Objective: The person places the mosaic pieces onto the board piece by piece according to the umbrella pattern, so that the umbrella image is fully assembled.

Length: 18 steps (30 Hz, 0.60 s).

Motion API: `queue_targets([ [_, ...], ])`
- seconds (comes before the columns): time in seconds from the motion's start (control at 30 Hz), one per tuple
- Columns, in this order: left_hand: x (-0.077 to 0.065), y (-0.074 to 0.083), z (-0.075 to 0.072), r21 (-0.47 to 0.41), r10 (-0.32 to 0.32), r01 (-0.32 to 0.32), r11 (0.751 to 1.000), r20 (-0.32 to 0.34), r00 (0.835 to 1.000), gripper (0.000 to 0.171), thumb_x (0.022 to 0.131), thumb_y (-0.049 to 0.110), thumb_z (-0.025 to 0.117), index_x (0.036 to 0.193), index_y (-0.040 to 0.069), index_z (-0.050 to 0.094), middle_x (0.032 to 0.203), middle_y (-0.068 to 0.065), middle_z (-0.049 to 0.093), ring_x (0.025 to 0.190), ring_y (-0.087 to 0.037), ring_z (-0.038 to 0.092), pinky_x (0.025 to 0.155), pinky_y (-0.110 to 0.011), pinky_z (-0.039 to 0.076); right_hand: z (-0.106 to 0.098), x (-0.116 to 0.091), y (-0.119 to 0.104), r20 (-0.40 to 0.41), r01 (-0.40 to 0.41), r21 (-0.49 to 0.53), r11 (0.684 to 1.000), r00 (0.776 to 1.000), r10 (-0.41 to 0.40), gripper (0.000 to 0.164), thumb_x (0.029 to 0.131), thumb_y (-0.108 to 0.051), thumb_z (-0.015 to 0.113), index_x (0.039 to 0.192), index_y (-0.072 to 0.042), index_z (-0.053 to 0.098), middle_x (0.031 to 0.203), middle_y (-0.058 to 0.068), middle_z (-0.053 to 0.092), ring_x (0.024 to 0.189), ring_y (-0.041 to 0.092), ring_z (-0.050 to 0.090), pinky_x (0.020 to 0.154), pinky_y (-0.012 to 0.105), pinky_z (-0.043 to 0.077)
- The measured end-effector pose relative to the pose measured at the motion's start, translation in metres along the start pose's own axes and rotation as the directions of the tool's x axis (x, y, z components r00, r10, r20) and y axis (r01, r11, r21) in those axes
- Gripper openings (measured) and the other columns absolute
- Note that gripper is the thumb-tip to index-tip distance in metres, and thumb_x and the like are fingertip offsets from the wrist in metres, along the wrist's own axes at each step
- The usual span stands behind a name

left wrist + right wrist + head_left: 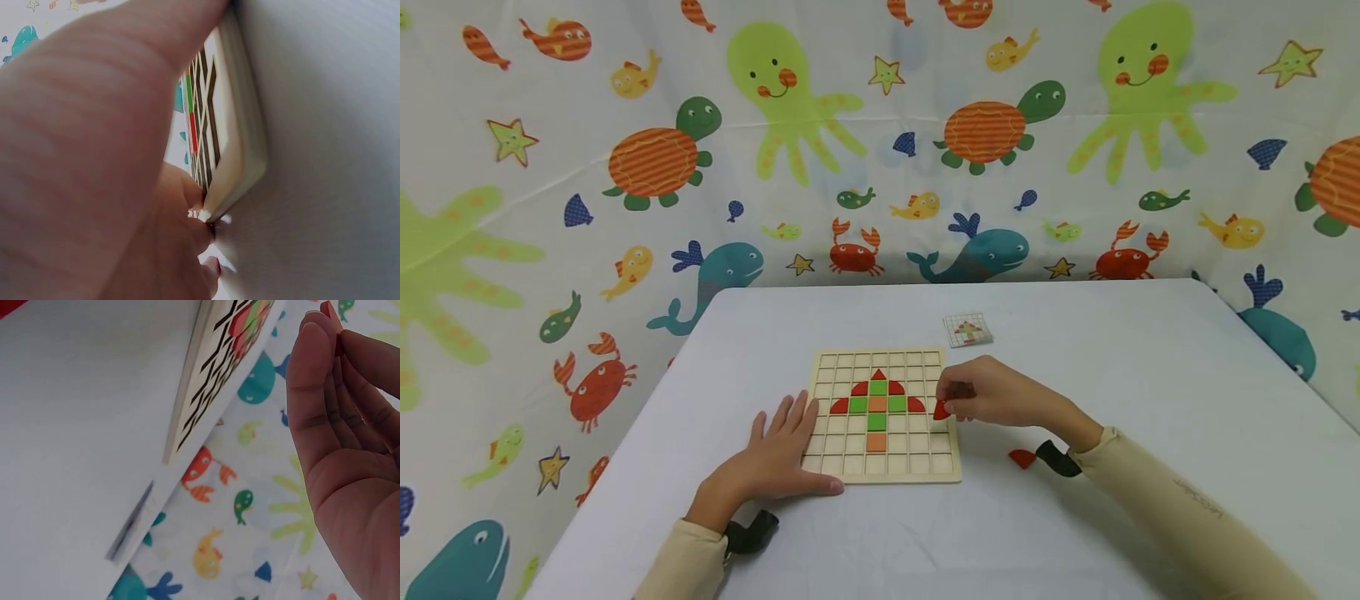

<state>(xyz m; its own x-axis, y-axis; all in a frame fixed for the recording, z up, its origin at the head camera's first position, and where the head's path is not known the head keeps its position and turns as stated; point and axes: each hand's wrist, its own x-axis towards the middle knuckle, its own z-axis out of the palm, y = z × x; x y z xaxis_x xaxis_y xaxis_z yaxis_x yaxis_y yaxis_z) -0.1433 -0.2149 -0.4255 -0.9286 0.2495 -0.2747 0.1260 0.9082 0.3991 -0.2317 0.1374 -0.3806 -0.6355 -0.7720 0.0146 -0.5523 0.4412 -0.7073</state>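
Note:
A wooden grid board lies on the white table, with red, green and orange pieces set in its squares in a tree-like figure. My left hand rests at the board's left edge, fingers spread and thumb along the near edge. In the left wrist view the thumb and fingers touch the board's corner. Over the board's right edge my right hand pinches a red curved piece between thumb and fingertips. That red piece also shows at the fingertips in the right wrist view, above the table.
Another red piece lies on the table below the right forearm, near the black wrist strap. Behind the board's right corner is a small pattern card with a similar figure. A sea-animal curtain hangs behind the table.

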Motion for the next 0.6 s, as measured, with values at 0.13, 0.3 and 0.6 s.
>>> queue_targets([
  [0.13, 0.001, -0.002, 0.0, 0.008, 0.004, -0.004, 1.0, 0.001, 1.0, 0.137, 0.076, 0.073, 0.083, 0.17, -0.001, 0.015, 0.177, -0.023, 0.004, 0.162, -0.047, -0.004, 0.121, -0.073, -0.006, 0.01, 0.014, -0.011, 0.018, 0.058, -0.007, 0.998, 0.998, -0.058, 0.009, 0.101, -0.001, 0.072, 0.104, -0.009, 0.074, 0.09, 0.0, 0.072, 0.077, 0.01, 0.066, 0.073, 0.029, 0.06],
  [0.3, 0.002, -0.002, 0.0, 0.013, 0.008, -0.008, 1.0, 0.003, 1.0, 0.137, 0.076, 0.073, 0.083, 0.17, -0.001, 0.015, 0.177, -0.023, 0.004, 0.162, -0.047, -0.004, 0.121, -0.073, -0.006, 0.022, 0.027, -0.023, 0.01, 0.12, -0.02, 0.993, 0.993, -0.12, 0.007, 0.1, -0.003, 0.074, 0.101, -0.01, 0.074, 0.088, -0.006, 0.07, 0.077, 0.009, 0.063, 0.074, 0.028, 0.059],
  [0.6, 0.001, -0.002, 0.0, 0.027, 0.011, -0.011, 1.0, -0.006, 1.0, 0.137, 0.076, 0.074, 0.083, 0.169, -0.002, 0.017, 0.177, -0.024, 0.006, 0.162, -0.048, -0.002, 0.121, -0.074, -0.005, 0.052, 0.045, -0.037, 0.067, 0.183, -0.048, 0.982, 0.981, -0.18, 0.008, 0.099, -0.002, 0.074, 0.097, -0.01, 0.074, 0.082, -0.011, 0.064, 0.076, 0.006, 0.056, 0.071, 0.025, 0.053],
])
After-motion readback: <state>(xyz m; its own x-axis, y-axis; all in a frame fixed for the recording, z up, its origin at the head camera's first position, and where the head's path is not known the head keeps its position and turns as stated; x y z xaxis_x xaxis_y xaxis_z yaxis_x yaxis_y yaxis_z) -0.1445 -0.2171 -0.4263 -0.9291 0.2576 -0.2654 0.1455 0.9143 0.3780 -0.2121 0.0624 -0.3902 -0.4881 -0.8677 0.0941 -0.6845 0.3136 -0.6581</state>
